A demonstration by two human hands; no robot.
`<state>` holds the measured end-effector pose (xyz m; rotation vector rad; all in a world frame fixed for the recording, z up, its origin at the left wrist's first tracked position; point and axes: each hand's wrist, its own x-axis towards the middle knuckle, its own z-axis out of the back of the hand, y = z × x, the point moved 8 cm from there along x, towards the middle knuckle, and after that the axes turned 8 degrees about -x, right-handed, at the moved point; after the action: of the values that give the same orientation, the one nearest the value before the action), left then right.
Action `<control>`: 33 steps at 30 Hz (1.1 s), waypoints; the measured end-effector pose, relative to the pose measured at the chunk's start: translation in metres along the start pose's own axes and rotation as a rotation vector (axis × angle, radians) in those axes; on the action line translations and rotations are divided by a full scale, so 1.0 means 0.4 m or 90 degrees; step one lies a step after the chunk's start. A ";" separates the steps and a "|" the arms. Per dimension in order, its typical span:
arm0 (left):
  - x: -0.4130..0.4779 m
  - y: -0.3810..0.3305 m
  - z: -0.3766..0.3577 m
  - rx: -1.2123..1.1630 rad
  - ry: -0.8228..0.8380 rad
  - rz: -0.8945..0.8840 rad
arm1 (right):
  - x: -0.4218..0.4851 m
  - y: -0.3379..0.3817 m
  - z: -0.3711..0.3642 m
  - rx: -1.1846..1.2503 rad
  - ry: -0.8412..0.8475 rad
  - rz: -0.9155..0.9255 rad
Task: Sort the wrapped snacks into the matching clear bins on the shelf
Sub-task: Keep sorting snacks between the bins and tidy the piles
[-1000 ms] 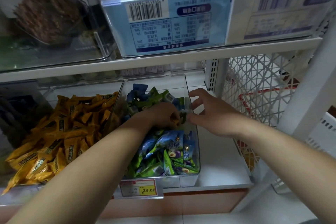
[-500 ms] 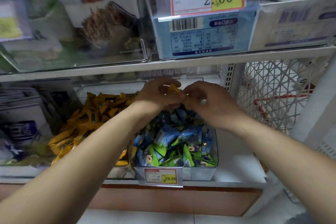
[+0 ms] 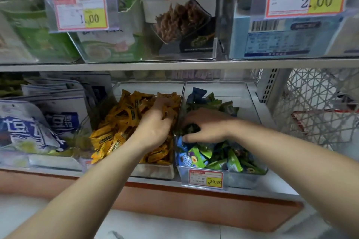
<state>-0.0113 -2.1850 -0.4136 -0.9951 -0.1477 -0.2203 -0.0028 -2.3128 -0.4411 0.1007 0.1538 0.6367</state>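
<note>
Now | left hand (image 3: 155, 130) seemingly pinches crinkly yellow wrappers (image 3: 116, 122) | right hand (image 3: 207, 128): grip unclear

Both arms are in, the left forearm (image 3: 93, 180) and the right forearm (image 3: 281, 153) angling forward and inward from the bottom corners. The left grip (image 3: 155, 124) is palm down, fingers curled downward, tips out of sight. Just beside it and not touching, the right grip (image 3: 206, 127) arches palm down, thumb stretched leftward, fingertips hidden.
</note>
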 end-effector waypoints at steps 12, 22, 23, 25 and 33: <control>0.001 0.028 -0.030 0.034 0.112 -0.009 | -0.061 -0.141 0.002 -0.235 0.105 -0.027; 0.002 0.029 -0.034 0.004 0.154 0.001 | 0.023 -0.146 0.057 -0.105 -0.068 -0.054; 0.002 0.028 -0.035 0.008 0.152 0.002 | 0.048 -0.157 0.038 -0.090 -0.050 -0.067; 0.001 0.027 -0.035 0.014 0.153 -0.001 | 0.086 -0.181 -0.004 -0.060 0.006 -0.097; 0.001 0.027 -0.038 0.012 0.167 0.006 | 0.113 -0.238 -0.024 -0.060 -0.046 -0.152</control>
<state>-0.0080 -2.1921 -0.4304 -0.9397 0.0942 -0.3379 0.0870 -2.3617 -0.4688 0.0133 0.0641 0.4016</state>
